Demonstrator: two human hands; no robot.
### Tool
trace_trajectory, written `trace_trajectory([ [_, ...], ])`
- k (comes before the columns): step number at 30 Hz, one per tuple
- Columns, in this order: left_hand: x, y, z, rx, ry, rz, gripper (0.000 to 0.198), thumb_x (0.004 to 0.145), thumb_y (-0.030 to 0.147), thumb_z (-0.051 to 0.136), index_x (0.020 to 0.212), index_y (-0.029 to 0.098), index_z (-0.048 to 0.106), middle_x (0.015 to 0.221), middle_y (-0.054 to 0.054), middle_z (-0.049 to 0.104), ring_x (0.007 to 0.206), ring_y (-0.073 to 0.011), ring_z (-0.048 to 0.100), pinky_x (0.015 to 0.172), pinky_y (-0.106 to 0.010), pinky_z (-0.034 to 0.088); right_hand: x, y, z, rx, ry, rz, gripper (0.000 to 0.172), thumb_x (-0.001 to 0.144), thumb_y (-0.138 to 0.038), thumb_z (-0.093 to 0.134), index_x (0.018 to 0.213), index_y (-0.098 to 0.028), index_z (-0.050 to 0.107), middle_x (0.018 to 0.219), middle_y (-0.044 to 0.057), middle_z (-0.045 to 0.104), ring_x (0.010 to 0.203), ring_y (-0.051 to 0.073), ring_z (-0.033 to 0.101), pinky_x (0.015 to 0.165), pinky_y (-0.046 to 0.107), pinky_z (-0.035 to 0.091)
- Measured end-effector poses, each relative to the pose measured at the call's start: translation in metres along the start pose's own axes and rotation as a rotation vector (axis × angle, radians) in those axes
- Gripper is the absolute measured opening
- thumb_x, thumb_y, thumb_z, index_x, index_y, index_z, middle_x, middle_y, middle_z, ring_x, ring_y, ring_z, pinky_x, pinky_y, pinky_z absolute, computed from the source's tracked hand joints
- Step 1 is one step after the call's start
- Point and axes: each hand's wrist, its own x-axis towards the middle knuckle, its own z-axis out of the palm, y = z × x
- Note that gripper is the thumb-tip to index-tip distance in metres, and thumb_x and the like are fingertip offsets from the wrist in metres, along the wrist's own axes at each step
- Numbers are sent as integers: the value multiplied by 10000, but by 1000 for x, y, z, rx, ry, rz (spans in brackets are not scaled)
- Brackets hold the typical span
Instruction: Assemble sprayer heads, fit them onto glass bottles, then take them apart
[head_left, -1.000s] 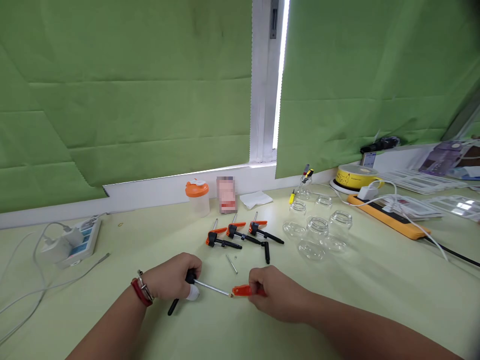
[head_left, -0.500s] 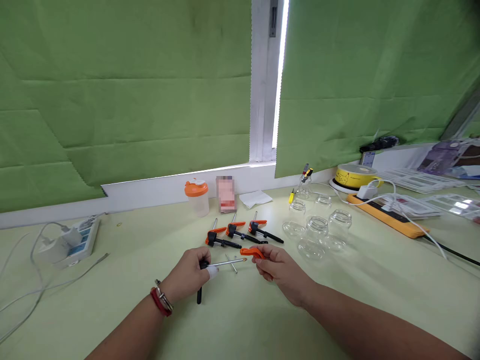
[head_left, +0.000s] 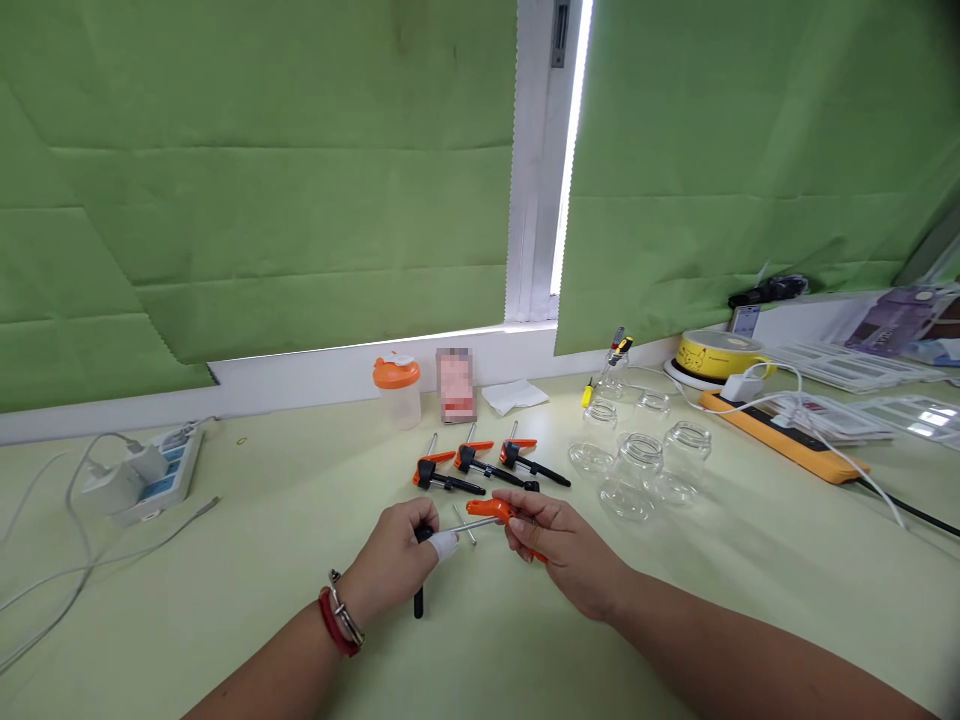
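Note:
My left hand [head_left: 405, 550] is closed around a black tool part [head_left: 418, 602] with a thin metal rod [head_left: 466, 526] pointing right. In my right hand [head_left: 559, 545], the fingers pinch a curved orange lever [head_left: 484, 508]. The rod's tip meets the lever, and whether it sits inside or only touches cannot be made out. Just beyond both hands lie three black-and-orange tools with metal rods, a left one [head_left: 450, 483], a middle one [head_left: 487, 470] and a right one [head_left: 536, 467]. A small metal pin [head_left: 471, 535] rests on the table between the hands.
Several clear glass jars [head_left: 631, 478] stand to the right, one holding screwdrivers [head_left: 619, 349]. An orange power strip [head_left: 787, 435] with cables lies beyond them. Behind are an orange-lidded cup [head_left: 397, 390] and a white tissue [head_left: 514, 396]. A white power strip [head_left: 161, 478] sits left.
My left hand has moved slightly right, bringing the rod's tip against the orange lever. The lever has turned in my right hand, with more orange showing below the fingers.

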Motion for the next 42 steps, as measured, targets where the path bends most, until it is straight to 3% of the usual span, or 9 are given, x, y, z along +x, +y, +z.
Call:
trace_trajectory([
  [6,0,2,2,-50,-20,33,212,739,339,548,658,185,426,601,52,382,537,-92,320,508,-228,281,0,3,0,-21,-87,-21,347,817,-313,595,1142,-193,602,896,69,609,692,119,470,636,289,338],
  [12,-4,7,4,-186,-73,78,261,648,270,664,729,188,429,661,55,399,577,-89,354,513,-212,321,-3,5,3,-48,-128,-23,330,804,-302,617,1109,-175,600,739,25,583,682,120,488,652,293,365],
  [17,-2,4,4,-234,-160,173,373,573,240,754,854,177,518,785,16,500,687,-123,453,612,-244,392,-2,1,2,25,-55,-70,340,768,-257,664,1070,-203,518,801,10,589,696,121,539,636,277,381],
  [22,-1,5,1,-248,-123,298,376,576,278,771,891,171,595,987,-46,508,821,-166,489,705,-278,414,-2,-1,2,103,-61,-76,327,744,-246,693,983,-206,474,687,-25,569,633,109,534,562,235,346],
  [25,-4,8,1,-295,-165,331,344,612,286,749,903,174,605,1034,-55,508,852,-174,501,729,-285,416,-3,-1,3,119,-128,-75,277,733,-254,705,905,-184,500,753,5,602,604,94,526,549,232,332],
  [29,-10,12,4,-481,-322,288,350,685,267,700,979,183,530,967,-51,567,891,-185,533,773,-312,427,-4,0,3,140,-182,-34,244,754,-272,688,909,-178,524,805,40,639,558,74,496,520,221,293],
  [33,-14,13,8,-624,-453,189,336,704,258,686,942,190,458,859,-16,559,704,-119,512,645,-272,430,-5,1,3,175,-194,10,257,734,-283,708,898,-175,543,764,40,648,540,66,473,518,215,284],
  [37,-15,13,8,-657,-476,165,354,699,243,687,918,195,413,723,36,505,607,-81,410,562,-220,359,-7,1,4,176,-224,52,281,706,-305,729,876,-170,551,755,45,654,530,65,466,532,226,294],
  [42,-16,15,5,-584,-418,203,334,682,250,693,880,188,431,735,49,426,608,-74,332,538,-201,290,-7,1,2,129,-215,60,276,700,-283,735,889,-167,571,727,36,647,554,70,484,556,227,325],
])
